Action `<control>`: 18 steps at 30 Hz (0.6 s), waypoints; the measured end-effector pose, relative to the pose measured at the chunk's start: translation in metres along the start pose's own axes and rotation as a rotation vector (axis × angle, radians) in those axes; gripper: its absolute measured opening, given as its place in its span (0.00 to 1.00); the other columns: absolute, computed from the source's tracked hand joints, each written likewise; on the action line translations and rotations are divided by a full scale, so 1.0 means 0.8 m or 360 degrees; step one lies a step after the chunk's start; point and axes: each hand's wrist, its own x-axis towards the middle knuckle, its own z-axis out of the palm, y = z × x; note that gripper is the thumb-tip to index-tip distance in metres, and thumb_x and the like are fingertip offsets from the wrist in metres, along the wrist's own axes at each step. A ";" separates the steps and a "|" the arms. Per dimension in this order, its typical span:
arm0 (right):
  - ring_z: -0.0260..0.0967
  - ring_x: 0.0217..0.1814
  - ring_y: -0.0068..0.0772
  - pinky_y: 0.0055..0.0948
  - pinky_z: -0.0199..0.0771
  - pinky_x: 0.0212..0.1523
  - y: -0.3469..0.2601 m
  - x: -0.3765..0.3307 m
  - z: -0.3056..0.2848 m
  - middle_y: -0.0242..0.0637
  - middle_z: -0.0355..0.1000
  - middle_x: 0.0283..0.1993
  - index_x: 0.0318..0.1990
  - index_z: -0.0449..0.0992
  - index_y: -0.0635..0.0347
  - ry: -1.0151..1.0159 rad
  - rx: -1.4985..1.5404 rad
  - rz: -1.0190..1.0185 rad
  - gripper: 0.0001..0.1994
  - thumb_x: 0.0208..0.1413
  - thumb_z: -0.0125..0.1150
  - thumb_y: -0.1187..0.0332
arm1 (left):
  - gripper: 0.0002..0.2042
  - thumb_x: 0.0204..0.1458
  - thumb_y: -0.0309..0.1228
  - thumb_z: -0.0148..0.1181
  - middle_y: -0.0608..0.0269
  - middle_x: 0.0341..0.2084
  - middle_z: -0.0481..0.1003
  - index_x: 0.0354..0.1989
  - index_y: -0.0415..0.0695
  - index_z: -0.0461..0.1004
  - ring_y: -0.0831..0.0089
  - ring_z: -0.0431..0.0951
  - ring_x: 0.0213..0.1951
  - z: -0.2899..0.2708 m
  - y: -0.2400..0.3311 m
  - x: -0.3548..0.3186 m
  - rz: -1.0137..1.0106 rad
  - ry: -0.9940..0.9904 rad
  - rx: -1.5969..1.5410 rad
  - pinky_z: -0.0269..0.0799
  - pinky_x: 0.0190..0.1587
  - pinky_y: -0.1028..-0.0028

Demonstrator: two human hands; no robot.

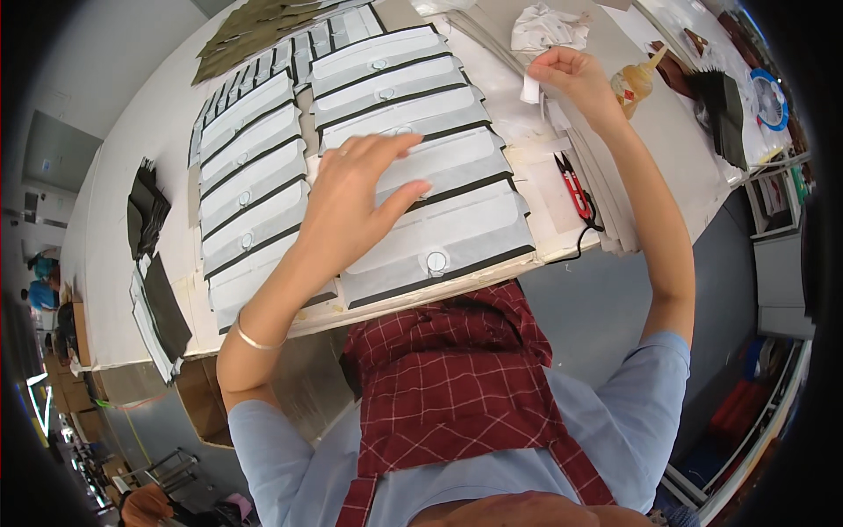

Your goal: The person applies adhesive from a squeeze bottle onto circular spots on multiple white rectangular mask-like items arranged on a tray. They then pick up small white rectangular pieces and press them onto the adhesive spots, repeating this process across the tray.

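My left hand (356, 189) hovers over or lightly rests on a column of overlapping white panels (457, 230) with black edges; its fingers are apart and nothing is in them. Each panel has a small round piece (436, 262) near its edge, some hidden by the hand. To the right, my right hand (575, 83) pinches a small white strip (530, 90) between thumb and fingers. Below it lie long grey-beige board strips (608, 198). Red-handled thread snips (573, 186) lie between these strips and the panels.
A second panel column (255, 226) lies left. Olive fabric pieces (255, 37) are stacked at the back. Dark folded pieces (145, 209) sit at the left edge. A glue bottle (632, 86), crumpled white cloth (550, 29) and black stack (722, 114) are on the right.
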 end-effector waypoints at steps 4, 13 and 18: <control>0.71 0.41 0.16 0.20 0.68 0.48 -0.055 -0.020 0.053 0.28 0.78 0.37 0.40 0.80 0.61 -0.0082 0.0380 -0.0020 0.08 0.58 0.69 0.68 | 0.23 0.57 0.40 0.66 0.56 0.48 0.80 0.58 0.42 0.75 0.66 0.79 0.51 0.019 -0.003 0.035 -0.0159 0.0016 -0.0411 0.73 0.49 0.68; 0.72 0.40 0.18 0.21 0.71 0.44 -0.137 -0.093 0.146 0.29 0.76 0.37 0.38 0.78 0.62 -0.0325 0.0384 -0.0047 0.05 0.56 0.68 0.74 | 0.13 0.59 0.35 0.65 0.58 0.28 0.83 0.34 0.33 0.80 0.73 0.84 0.32 0.020 0.005 -0.006 -0.0482 -0.0020 -0.1526 0.78 0.37 0.69; 0.68 0.37 0.17 0.19 0.66 0.38 -0.144 -0.120 0.190 0.29 0.74 0.34 0.36 0.78 0.64 -0.0600 0.0301 -0.0096 0.05 0.53 0.69 0.78 | 0.09 0.58 0.32 0.65 0.55 0.24 0.82 0.33 0.37 0.80 0.66 0.84 0.27 -0.013 0.011 -0.086 -0.0386 0.0249 -0.0798 0.76 0.32 0.68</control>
